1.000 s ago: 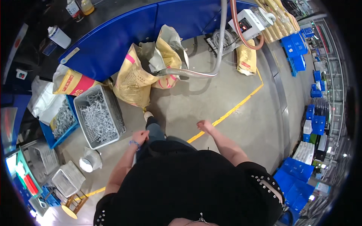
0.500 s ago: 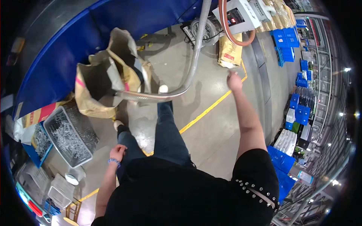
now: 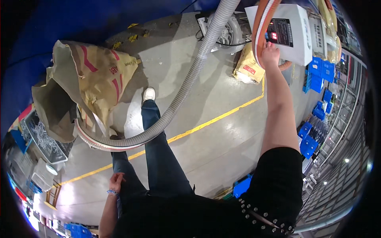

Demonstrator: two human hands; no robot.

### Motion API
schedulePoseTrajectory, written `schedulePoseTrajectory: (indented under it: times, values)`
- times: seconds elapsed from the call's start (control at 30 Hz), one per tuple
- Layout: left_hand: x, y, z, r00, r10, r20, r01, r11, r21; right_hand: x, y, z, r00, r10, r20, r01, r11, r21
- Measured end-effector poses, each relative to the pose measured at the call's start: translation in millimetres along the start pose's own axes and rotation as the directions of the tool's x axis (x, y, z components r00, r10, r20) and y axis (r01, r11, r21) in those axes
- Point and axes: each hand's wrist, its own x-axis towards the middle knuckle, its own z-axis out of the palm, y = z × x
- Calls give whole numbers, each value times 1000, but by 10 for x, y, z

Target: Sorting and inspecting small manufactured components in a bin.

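Observation:
My right hand reaches up to the display panel of a white box-shaped machine. Its fingers point at the panel's lower edge, beside an orange hose; whether they touch either is hard to make out. It holds nothing that I can see. My left hand hangs by my left thigh, empty, its fingers loosely bent. At the left, a clear ribbed hose curves down, its end in an open brown paper sack. Another brown sack with red print leans against that one.
A filled yellow sack stands below the machine, near a grey wheel-shaped device. Left of my feet is a grey crate of small clear pieces. A yellow line crosses the floor; blue bins stack at right.
My right hand has moved up and forward to the machine's panel. The view has shifted, bringing the sacks and hose nearer. My left hand still hangs at my thigh.

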Motion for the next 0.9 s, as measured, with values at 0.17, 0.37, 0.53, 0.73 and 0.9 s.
schedulePoseTrajectory:
  times: [0.17,0.37,0.53,0.73,0.9]
  values:
    - [-92,151,255,995,-41,-90,35,997,-67,161,74,296,985,-118,-127,97,982,-161]
    - [-129,-38,333,992,-63,-112,40,980,-197,137,170,46,981,-144,129,128,984,125]
    - [-133,-407,317,992,-86,-96,56,959,-277,-562,130,103,995,20,99,-58,916,398]
    - [-35,-1211,103,986,-109,-130,77,969,-234,-204,113,66,993,-27,111,12,990,137]
    - [126,-1258,161,993,-57,-106,16,933,-361,194,69,-57,970,-23,243,17,999,28]
